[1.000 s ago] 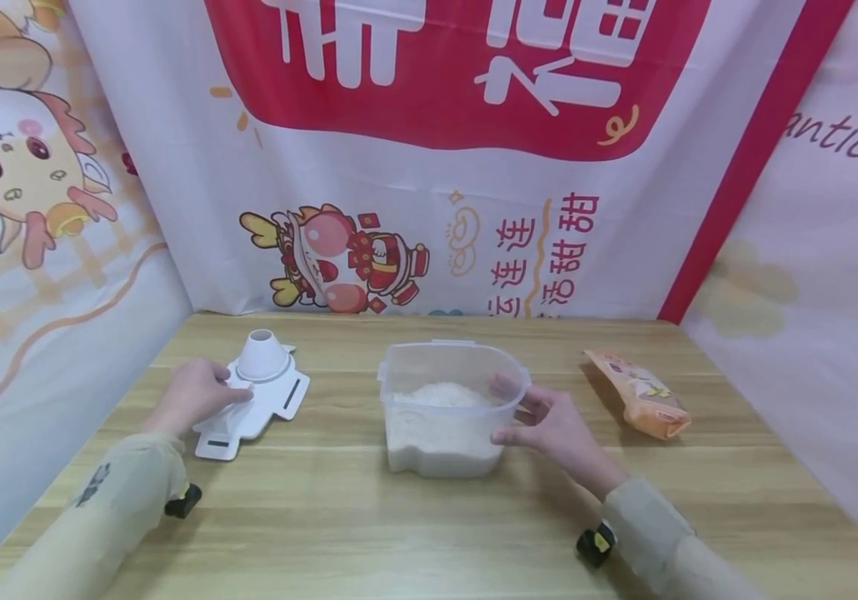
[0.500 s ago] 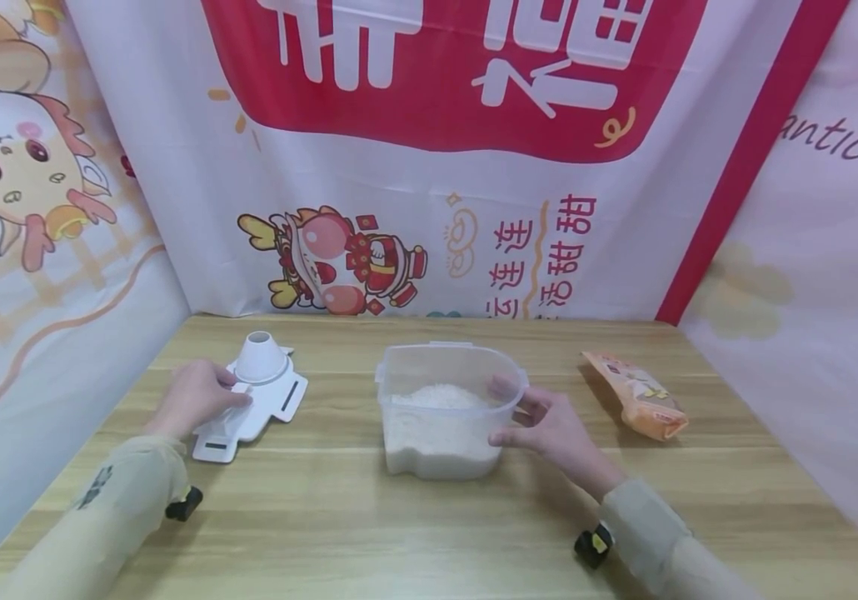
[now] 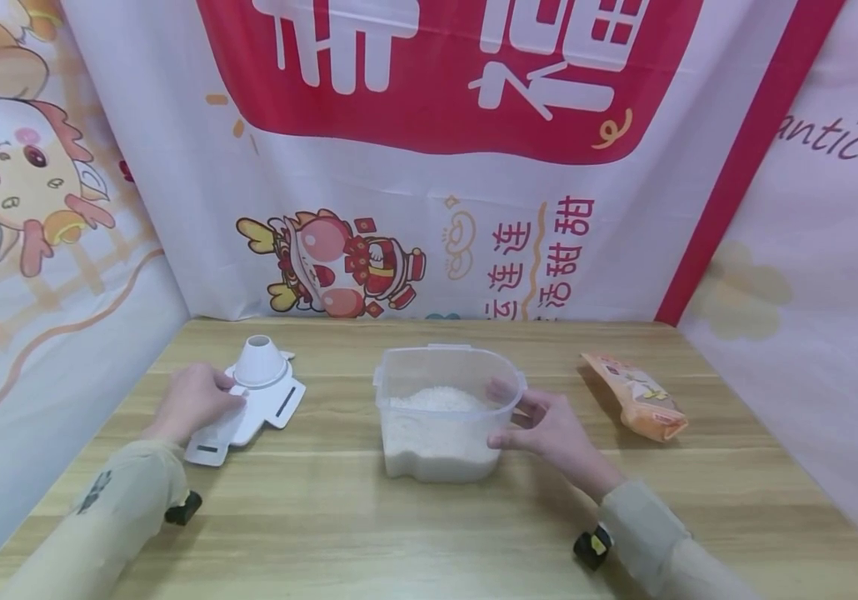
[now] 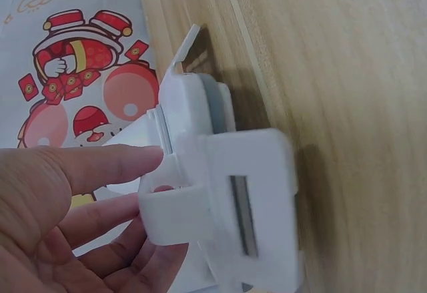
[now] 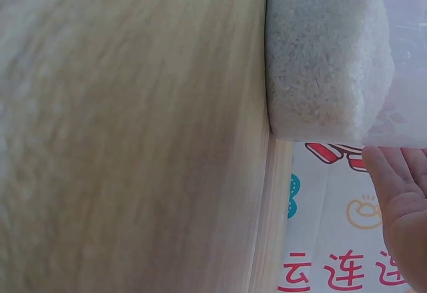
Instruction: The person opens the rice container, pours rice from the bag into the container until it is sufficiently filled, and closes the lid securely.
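At the left of the table, my left hand (image 3: 192,402) pinches a white plastic lid (image 3: 252,412). A hollow white cone (image 3: 260,365) stands on the lid's far part. The left wrist view shows the thumb and fingers at a loop-shaped piece (image 4: 177,216) on the lid, beside a slotted tab (image 4: 267,206). A clear plastic container (image 3: 440,433) of white rice (image 3: 440,400) stands upright in the middle. My right hand (image 3: 552,433) holds its right side, thumb in front and fingers behind the wall. In the right wrist view, only part of this hand (image 5: 403,206) shows.
An orange packet (image 3: 639,396) lies on the wooden table (image 3: 369,542) to the right of my right hand. Printed cloth (image 3: 429,233) hangs at the table's back edge, with more cloth along both sides.
The lid has shifted slightly left and toward me with my left hand, and its near end has turned a little. My right hand and the container stay in place.
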`<state>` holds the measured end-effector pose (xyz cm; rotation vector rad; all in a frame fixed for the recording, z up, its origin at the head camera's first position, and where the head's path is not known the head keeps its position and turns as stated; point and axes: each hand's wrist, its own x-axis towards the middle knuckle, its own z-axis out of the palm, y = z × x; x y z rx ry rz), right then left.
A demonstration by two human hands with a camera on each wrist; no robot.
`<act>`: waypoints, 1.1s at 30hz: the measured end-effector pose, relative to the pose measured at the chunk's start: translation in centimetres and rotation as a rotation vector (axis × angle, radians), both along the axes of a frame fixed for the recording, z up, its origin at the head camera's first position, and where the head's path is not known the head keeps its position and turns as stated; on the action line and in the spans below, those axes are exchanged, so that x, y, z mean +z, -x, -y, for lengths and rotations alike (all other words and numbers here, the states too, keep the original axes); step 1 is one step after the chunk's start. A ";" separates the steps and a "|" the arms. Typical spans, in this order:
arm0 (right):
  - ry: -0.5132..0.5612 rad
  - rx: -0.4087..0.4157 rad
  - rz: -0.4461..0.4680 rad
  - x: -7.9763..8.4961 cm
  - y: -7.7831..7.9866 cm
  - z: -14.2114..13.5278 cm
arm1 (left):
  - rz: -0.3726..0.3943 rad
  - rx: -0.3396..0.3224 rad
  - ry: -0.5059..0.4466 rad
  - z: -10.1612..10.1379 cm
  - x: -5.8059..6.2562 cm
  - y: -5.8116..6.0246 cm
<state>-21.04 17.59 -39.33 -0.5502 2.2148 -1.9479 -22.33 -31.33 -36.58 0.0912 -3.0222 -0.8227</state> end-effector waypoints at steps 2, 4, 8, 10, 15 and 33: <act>-0.002 0.000 0.004 0.0 0.0 0.0 | -0.018 -0.002 0.011 0.1 0.1 -0.1; -0.004 0.001 0.006 0.0 0.0 0.0 | -0.035 0.001 0.010 0.3 0.0 -0.1; -0.003 0.006 0.003 0.0 0.0 0.0 | -0.079 0.013 0.004 0.7 -0.1 -0.1; 0.000 0.008 -0.001 0.0 0.1 0.0 | -0.101 0.018 0.001 0.8 -0.1 -0.1; 0.019 0.012 0.002 -0.2 0.1 0.0 | -0.151 0.026 -0.005 0.9 -0.1 -0.3; 0.008 -0.003 0.004 -0.2 0.1 -0.1 | -0.294 0.073 -0.023 0.1 0.2 -0.7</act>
